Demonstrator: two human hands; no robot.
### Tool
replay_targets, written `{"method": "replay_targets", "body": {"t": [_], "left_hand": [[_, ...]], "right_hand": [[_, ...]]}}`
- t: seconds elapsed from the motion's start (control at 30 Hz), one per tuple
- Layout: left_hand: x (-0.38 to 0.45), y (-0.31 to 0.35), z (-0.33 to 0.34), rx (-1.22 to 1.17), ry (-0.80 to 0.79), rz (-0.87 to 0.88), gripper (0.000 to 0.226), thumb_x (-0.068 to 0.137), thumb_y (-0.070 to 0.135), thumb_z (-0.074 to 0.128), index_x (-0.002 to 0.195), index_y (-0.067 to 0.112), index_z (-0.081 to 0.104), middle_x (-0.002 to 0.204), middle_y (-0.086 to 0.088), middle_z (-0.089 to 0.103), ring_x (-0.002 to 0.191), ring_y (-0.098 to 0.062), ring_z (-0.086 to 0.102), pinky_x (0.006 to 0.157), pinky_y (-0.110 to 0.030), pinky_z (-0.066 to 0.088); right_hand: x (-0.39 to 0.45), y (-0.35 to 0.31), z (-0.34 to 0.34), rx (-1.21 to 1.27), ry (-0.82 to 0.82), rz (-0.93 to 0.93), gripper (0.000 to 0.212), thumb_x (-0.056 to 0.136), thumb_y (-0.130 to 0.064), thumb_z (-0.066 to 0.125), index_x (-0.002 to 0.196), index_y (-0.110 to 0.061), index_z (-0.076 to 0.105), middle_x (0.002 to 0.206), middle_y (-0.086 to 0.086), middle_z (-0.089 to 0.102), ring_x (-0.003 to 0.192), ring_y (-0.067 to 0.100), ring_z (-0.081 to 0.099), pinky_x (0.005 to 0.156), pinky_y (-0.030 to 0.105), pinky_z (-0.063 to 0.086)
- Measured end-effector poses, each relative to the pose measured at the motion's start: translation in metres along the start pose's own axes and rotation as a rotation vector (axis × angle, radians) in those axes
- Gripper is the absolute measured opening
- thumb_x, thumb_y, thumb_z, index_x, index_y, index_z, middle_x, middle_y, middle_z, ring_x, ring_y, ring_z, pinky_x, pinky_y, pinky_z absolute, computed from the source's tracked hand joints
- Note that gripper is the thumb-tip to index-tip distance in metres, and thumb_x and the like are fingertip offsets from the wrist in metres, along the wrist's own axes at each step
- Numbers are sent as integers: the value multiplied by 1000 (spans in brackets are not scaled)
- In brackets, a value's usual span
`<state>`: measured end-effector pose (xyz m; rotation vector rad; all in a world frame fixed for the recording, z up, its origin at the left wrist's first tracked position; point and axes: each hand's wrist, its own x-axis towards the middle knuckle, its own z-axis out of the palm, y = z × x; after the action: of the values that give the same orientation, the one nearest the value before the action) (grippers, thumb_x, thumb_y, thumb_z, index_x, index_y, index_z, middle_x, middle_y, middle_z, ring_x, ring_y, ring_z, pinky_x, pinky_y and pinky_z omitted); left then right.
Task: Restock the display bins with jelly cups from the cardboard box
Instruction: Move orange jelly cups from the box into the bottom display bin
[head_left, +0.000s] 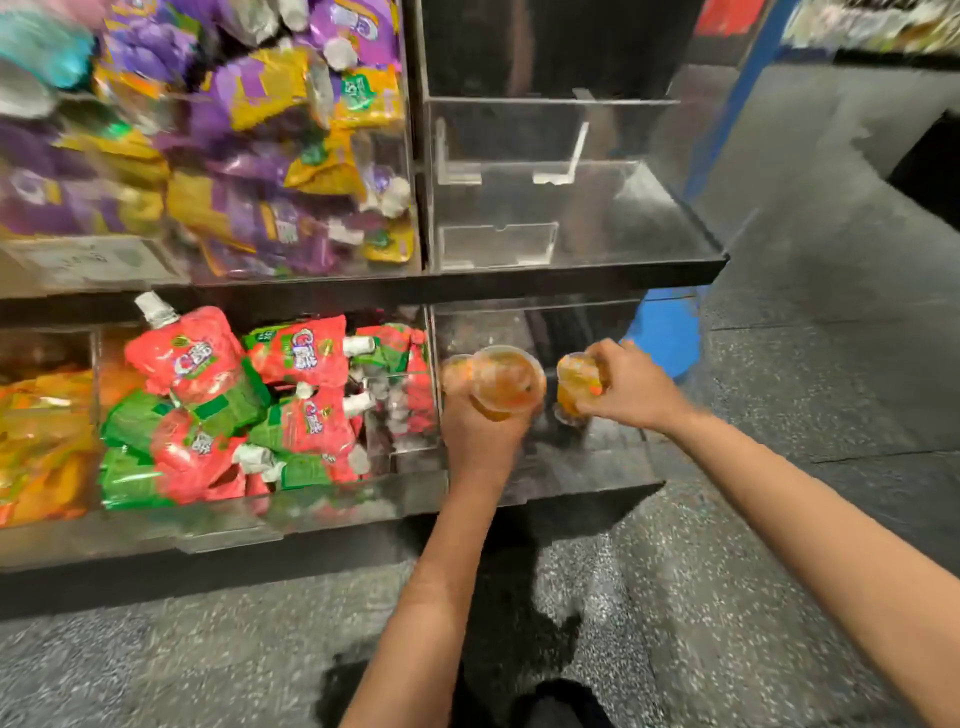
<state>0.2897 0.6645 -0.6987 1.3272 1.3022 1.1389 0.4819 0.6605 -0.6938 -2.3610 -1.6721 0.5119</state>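
Left hand (480, 431) is closed around two orange jelly cups (506, 387) and right hand (631, 389) pinches a third over the near-empty lower right bin (582, 467); advise lowering each cup to the bin floor before release, lids up, not dropped.

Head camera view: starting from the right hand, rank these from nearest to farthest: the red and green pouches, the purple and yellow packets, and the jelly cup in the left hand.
From the right hand:
1. Jelly cup in the left hand, just to its left.
2. Red and green pouches, lower bin, further left.
3. Purple and yellow packets, upper-left bin.
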Motion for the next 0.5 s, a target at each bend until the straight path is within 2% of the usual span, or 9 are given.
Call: {"method": "replay_targets", "body": {"t": [0.03, 0.1, 0.17, 0.23, 0.27, 0.3, 0.37, 0.5], "left_hand": [[4, -11, 8, -34, -18, 33, 51, 59, 10, 89, 101, 17, 61, 87, 14, 57, 74, 10, 55, 72, -6, 40], [14, -26, 17, -84, -75, 66, 56, 65, -7, 81, 105, 22, 55, 88, 7, 60, 68, 17, 55, 66, -7, 42], [25, -37, 22, -70, -162, 58, 63, 65, -13, 79, 117, 8, 52, 91, -6, 66, 63, 13, 57, 56, -6, 44], [38, -43, 22, 3, -205, 39, 60, 59, -10, 83, 108, 11, 54, 81, 6, 68, 60, 11, 58, 51, -6, 44], [42, -43, 21, 28, -192, 35, 63, 58, -7, 85, 107, 14, 51, 81, 9, 64, 64, 10, 58, 55, -4, 42], [46, -44, 21, 48, -180, 33, 72, 57, -4, 86, 116, 12, 48, 88, 7, 61, 73, 6, 58, 59, -3, 40], [48, -43, 17, 75, -165, 32, 84, 56, 0, 88, 126, 10, 42, 102, 4, 55, 90, -8, 54, 63, -2, 35], [44, -44, 13, 127, -186, 40, 86, 59, 5, 87, 131, 11, 41, 110, 5, 51, 97, -8, 49, 69, -5, 32]], "right_hand": [[8, 6, 10, -47, 3, -7, 70, 65, -45, 77, 122, -16, 50, 108, 8, 50, 107, 30, 52, 89, 38, 45], [26, 17, 26, -127, -2, -42, 65, 71, -38, 75, 124, -12, 48, 112, 11, 47, 109, 31, 52, 93, 39, 45], [42, 24, 34, -198, -42, -93, 58, 77, -24, 69, 127, -7, 45, 118, 15, 46, 112, 33, 51, 95, 36, 44], [57, 29, 37, -247, -78, -131, 56, 79, -14, 64, 129, -4, 43, 120, 17, 48, 115, 32, 49, 94, 31, 39], [64, 31, 38, -258, -85, -147, 57, 78, -11, 64, 130, -4, 42, 120, 18, 49, 116, 31, 46, 93, 30, 38], [69, 31, 39, -259, -87, -157, 60, 77, -11, 65, 132, -4, 41, 121, 19, 49, 117, 31, 45, 93, 29, 38], [76, 31, 40, -239, -101, -146, 71, 76, -13, 71, 137, -8, 37, 122, 20, 45, 116, 32, 46, 94, 30, 39], [83, 26, 41, -200, -123, -130, 86, 66, -17, 85, 138, -13, 38, 125, 15, 41, 112, 33, 51, 96, 33, 42]]}}
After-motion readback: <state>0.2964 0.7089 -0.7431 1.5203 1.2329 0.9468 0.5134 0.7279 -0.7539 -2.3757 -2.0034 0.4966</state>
